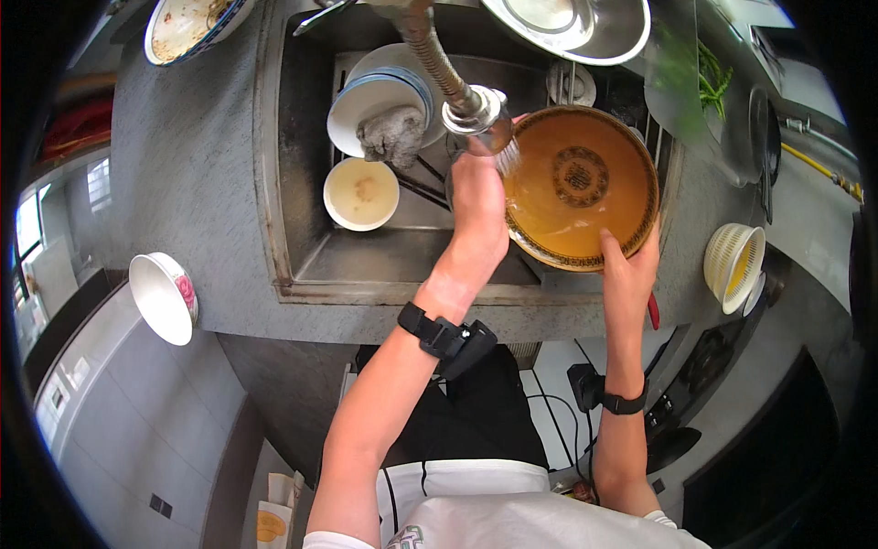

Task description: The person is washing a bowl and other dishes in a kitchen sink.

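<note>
An orange-brown plate with a dark patterned rim [583,189] is tilted over the right part of the sink. My right hand [627,264] grips its lower right edge, thumb on the face. At the plate's left edge is my left hand [480,189], its fingers partly hidden behind the faucet head [478,123]. Water runs from the faucet onto the plate's left side. In the sink's left part, a grey scrubbing cloth [392,132] lies in stacked white bowls with blue rims [350,110]. A smaller white bowl holding cloudy liquid [361,194] stands below them, beside dark chopsticks [422,187].
A food-stained bowl [195,31] is at the upper left, a floral white bowl [163,298] at the counter's left edge. A steel basin [576,27] stands behind the sink. Green vegetables [715,79] and a yellowish strainer basket [734,267] are on the right.
</note>
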Demonstrator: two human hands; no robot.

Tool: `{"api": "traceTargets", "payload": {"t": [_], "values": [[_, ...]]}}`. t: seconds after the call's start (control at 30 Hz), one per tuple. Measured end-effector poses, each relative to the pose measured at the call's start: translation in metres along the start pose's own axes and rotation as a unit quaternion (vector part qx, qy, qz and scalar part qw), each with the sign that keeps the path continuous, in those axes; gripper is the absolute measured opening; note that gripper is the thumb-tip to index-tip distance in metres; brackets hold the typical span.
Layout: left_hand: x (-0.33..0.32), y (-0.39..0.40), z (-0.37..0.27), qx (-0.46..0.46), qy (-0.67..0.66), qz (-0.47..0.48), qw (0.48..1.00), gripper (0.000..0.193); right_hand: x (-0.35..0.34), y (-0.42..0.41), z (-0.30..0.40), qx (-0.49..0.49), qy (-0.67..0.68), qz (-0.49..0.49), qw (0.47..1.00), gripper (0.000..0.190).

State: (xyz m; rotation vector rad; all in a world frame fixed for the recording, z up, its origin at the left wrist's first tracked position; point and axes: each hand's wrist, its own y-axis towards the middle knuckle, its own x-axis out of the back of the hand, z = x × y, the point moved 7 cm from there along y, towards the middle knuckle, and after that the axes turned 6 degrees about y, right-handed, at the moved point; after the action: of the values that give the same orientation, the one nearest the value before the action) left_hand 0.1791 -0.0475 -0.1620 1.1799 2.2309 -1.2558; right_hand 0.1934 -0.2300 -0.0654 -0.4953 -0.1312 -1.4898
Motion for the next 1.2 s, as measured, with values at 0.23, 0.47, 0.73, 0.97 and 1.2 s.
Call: {"api": "traceTargets", "payload": {"t": [0.23, 0.47, 0.73, 0.97, 1.2], "values": [[0.026, 0.002, -0.009, -0.049, 0.030, -0.076, 0.995, 0.035, -0.014, 0.008, -0.014, -0.018, -0.007, 0.027, 0.999, 0.046], [0.027, -0.022, -0.031, -0.015, 0.149, 0.068, 0.986, 0.045, -0.020, 0.004, -0.029, -0.145, 0.128, 0.055, 0.980, 0.055], [0.047, -0.048, -0.044, 0.084, 0.199, 0.034, 0.976, 0.055, -0.050, -0.001, -0.044, -0.219, 0.219, 0.136, 0.941, 0.057], [0.073, -0.062, -0.044, 0.077, 0.195, -0.046, 0.977, 0.047, -0.065, -0.004, -0.024, -0.243, 0.270, 0.242, 0.900, 0.070], [0.073, -0.079, -0.053, 0.039, 0.200, -0.108, 0.973, 0.047, -0.078, -0.013, -0.035, -0.266, 0.373, 0.296, 0.838, 0.075]]}}
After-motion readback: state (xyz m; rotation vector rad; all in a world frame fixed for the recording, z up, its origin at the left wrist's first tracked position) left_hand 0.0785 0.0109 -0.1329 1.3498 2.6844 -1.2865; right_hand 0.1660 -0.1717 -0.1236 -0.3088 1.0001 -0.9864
